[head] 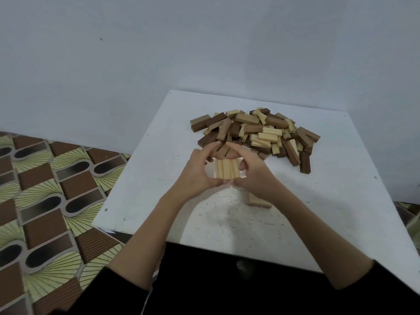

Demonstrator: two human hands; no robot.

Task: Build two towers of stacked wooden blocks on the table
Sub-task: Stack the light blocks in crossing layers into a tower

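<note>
Three pale blocks (pixel 226 169) lie side by side on the white table (pixel 341 201), framed between both hands. Left hand (pixel 200 171) and right hand (pixel 252 173) curl fingers round them — thumbs meeting at the near edge. Loose pile (pixel 254 133) just beyond; another pale block (pixel 259 201) under the right wrist.

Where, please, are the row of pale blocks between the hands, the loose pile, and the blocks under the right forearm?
row of pale blocks (pixel 226 169), head view, middle block's top.
loose pile (pixel 254 133), head view, centre.
blocks under the right forearm (pixel 258 201), head view, exposed side.
</note>
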